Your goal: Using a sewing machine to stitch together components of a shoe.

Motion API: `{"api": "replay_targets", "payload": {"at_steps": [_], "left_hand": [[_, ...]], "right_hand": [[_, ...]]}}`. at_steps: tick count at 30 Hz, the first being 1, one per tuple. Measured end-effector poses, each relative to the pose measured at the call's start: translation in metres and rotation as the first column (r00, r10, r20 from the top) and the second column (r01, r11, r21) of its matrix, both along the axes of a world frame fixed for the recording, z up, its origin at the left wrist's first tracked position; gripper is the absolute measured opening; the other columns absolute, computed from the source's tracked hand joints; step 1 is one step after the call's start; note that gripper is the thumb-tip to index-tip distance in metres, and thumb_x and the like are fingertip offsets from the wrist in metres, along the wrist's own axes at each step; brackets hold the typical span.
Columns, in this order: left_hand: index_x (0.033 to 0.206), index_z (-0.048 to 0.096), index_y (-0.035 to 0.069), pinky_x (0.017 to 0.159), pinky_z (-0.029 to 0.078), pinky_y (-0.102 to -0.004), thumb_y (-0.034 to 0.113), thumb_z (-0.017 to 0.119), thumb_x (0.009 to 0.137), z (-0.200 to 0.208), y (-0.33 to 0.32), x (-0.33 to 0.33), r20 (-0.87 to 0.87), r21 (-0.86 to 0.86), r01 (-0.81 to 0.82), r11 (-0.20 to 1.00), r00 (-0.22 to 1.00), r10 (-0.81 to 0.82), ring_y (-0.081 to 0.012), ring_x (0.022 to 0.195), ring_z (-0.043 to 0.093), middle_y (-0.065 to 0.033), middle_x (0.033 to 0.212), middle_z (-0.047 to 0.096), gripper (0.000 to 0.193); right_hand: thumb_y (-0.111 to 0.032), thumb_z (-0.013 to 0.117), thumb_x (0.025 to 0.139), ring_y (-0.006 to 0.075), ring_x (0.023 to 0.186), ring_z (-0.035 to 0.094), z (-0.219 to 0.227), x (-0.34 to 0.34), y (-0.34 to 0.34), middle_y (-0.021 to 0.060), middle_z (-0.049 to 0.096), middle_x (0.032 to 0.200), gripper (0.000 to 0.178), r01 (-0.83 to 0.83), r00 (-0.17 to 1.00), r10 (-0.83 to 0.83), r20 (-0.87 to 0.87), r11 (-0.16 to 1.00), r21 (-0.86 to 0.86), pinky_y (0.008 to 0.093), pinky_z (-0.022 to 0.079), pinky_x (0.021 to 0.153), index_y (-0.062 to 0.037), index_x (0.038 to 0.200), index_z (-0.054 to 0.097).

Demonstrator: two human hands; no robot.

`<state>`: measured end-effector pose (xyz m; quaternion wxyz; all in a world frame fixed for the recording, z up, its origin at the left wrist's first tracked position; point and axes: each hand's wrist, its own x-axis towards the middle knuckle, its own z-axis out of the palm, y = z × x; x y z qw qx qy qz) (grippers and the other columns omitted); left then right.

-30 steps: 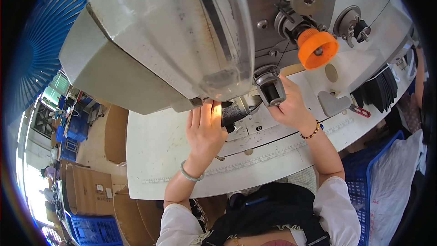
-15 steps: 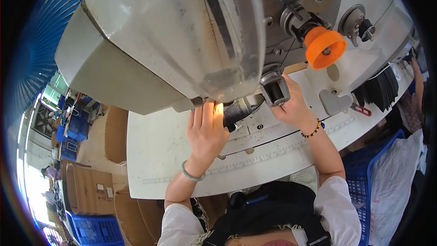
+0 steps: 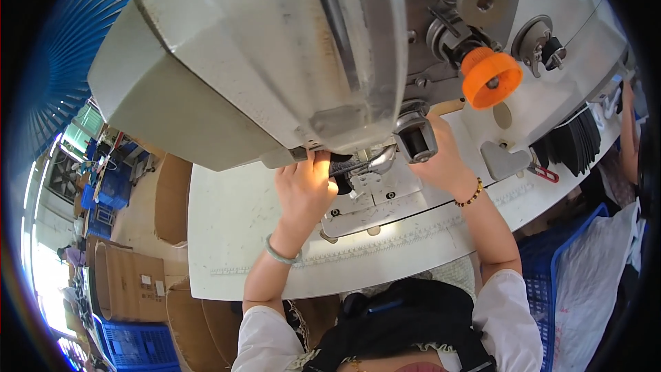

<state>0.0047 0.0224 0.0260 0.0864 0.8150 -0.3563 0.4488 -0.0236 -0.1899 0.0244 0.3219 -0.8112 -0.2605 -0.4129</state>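
Note:
Under the head of a large white sewing machine [image 3: 261,48], my left hand [image 3: 303,186] is closed on a black fabric piece [image 3: 342,184], which lies by the metal presser foot [image 3: 379,163]. The machine head covers the tips of some of my left fingers. My right hand [image 3: 446,165] is on the other side of the presser foot, beside a dark-faced metal fitting [image 3: 416,141] that juts out from the machine. Behind this fitting my right fingertips are hidden, so what they touch does not show.
An orange knob [image 3: 491,79] sticks out above my right hand. Red-handled snips [image 3: 544,173] and a stack of black pieces [image 3: 568,145] lie at the right of the white table [image 3: 241,234]. A blue crate [image 3: 537,262] stands right, cardboard boxes [image 3: 131,282] left, a blue fan [image 3: 82,48] upper left.
My left hand has shifted slightly left, and the black fabric has drawn away from the presser foot, baring more of the metal plate. My right hand has hardly moved.

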Motion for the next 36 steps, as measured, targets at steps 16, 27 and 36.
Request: {"api": "replay_targets", "payload": {"at_steps": [16,27,36], "left_hand": [[0.071,0.059,0.004,0.048,0.041,-0.034,0.0,0.057,0.048,-0.009,0.006,0.022,0.008,-0.055,0.04,0.998,0.999,-0.04,-0.0237,0.064,0.053,-0.0057,0.073,0.053,0.023],[0.077,0.062,0.006,0.057,0.043,-0.0372,0.003,0.058,0.049,-0.009,0.006,0.025,-0.027,-0.057,0.058,0.997,0.998,-0.06,-0.0273,0.074,0.053,-0.0073,0.079,0.056,0.029],[0.074,0.061,0.004,0.05,0.04,-0.0358,0.001,0.058,0.047,-0.009,0.004,0.023,-0.01,-0.048,-0.001,0.999,1.0,0.001,-0.0263,0.061,0.053,-0.0073,0.083,0.055,0.027]], "right_hand": [[0.002,0.058,0.054,0.0212,0.073,0.049,0.002,0.006,0.008,0.0044,0.05,0.083,0.021,0.081,0.987,-0.076,0.138,0.996,-0.029,0.0323,0.044,0.059,-0.002,0.074,0.053],[0.003,0.055,0.053,0.0246,0.073,0.047,-0.006,0.011,0.009,0.0082,0.046,0.077,0.016,0.163,0.976,-0.144,0.163,0.98,-0.112,0.0336,0.042,0.057,0.0004,0.067,0.049],[0.004,0.055,0.055,0.0249,0.072,0.046,-0.001,0.01,0.009,0.0084,0.044,0.074,0.014,0.145,0.984,-0.134,0.113,0.985,-0.089,0.0353,0.042,0.056,0.0002,0.067,0.049]]}}
